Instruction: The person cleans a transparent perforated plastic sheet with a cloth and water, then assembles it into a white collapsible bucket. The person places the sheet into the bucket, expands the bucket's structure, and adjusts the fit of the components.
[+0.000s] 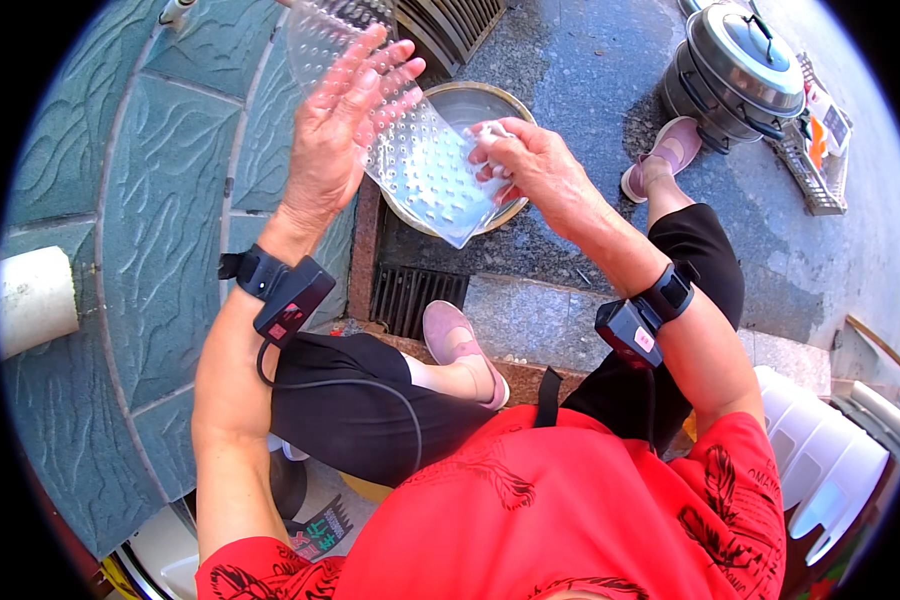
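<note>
A clear plastic sheet with rows of raised bumps (435, 185) is held up at a slant over a round, pale-rimmed basin (518, 108). My left hand (345, 115) supports the sheet at its left edge, with the fingers stretched along it and partly seen through it. At the sheet's right edge, my right hand (540, 170) is closed round a small crumpled white wad (492, 135), perhaps a cloth, pressed to the plastic. The basin's inside is partly hidden behind the sheet.
A slatted floor drain (410, 300) lies before the basin, beside my pink shoe (455, 335). A steel lidded pot (735, 75) and a grey plastic basket (820, 170) stand at the far right. Stacked white tubs (820, 450) are at right; a white pipe (35, 300) juts in at left.
</note>
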The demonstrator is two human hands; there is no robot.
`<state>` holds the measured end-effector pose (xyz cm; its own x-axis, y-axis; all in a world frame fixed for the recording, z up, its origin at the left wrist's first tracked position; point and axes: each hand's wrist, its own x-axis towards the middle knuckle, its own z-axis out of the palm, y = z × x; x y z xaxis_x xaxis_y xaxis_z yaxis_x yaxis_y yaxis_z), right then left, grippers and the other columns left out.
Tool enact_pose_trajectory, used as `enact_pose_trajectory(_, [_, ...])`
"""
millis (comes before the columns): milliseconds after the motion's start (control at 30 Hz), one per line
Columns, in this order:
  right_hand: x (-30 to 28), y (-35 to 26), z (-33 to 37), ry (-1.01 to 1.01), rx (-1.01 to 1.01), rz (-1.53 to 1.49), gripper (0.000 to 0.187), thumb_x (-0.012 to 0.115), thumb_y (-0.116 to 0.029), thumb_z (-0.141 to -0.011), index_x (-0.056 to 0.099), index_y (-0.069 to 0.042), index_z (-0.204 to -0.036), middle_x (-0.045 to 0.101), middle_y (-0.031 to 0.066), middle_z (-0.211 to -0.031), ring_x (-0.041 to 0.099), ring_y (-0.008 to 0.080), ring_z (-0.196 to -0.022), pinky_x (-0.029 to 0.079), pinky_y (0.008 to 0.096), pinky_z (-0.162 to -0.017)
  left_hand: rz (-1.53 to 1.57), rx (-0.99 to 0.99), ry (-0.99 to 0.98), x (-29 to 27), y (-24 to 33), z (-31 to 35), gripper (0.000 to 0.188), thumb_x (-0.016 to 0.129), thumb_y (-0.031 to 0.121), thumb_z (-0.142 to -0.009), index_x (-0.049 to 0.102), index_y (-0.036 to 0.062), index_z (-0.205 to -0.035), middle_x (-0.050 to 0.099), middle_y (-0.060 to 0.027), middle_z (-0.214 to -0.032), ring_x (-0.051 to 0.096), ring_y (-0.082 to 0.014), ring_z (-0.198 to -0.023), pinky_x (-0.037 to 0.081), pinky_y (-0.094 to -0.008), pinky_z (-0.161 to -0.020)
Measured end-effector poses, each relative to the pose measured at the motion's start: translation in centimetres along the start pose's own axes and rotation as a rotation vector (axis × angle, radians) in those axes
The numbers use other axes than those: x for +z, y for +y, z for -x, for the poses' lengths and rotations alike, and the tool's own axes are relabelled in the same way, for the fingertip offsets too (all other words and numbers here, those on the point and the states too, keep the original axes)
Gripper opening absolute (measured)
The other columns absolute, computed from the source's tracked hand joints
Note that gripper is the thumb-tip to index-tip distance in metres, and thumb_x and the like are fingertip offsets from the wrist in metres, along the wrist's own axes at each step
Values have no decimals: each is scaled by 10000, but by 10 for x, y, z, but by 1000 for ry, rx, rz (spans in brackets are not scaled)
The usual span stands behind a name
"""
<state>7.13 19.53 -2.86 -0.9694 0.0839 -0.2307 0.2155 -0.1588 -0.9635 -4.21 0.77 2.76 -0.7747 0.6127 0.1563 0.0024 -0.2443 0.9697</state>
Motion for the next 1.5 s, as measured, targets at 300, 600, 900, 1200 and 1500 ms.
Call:
enact_pose_trajectory(300, [-25,-14,-9,397,-202,-58,232,513,-93,-946,625,-25,-1137,677,71,-932,624,127,-802,518,274,-681,-106,-723,123,-49,-72,3,402,584,177,-969,492,63,-1344,613,-102,-1079,662,-250,-1007,610,-395,-761])
enact_pose_trajectory(600, [-23,-56,1,298,-145,-322,270,533,-125,-963,599,-13,-1199,682,98,-1072,655,158,-952,539,284,-750,-158,-1023,178,-116,-231,-9,317,624,101,-916,523,70,-1215,591,-117,-1031,669,-309,-907,589,-490,-803])
enact_pose_trajectory(900, [-35,-76,4,301,-97,-322,345,489,-125,-982,544,32,-1285,666,151,-1143,668,207,-1009,556,277,-760,-132,-988,573,-112,-341,11,364,622,23,-856,526,-42,-1201,617,-170,-1025,676,-321,-807,620,-454,-654])
enact_pose_trajectory(1200, [-34,-72,1,253,-64,-327,344,483,-133,-985,543,38,-1278,669,144,-1124,665,196,-1003,553,272,-753,-317,-1133,545,-89,-353,4,261,518,-56,-807,560,-108,-1060,622,-222,-921,691,-341,-666,603,-393,-496])
enact_pose_trajectory(1500, [-40,-66,-7,292,-136,-383,233,553,-120,-924,615,6,-1109,677,89,-984,638,133,-877,521,278,-718,-1129,-838,105,-74,-178,-68,397,457,5,-840,492,-92,-1224,670,-266,-956,687,-286,-550,555,-366,-431])
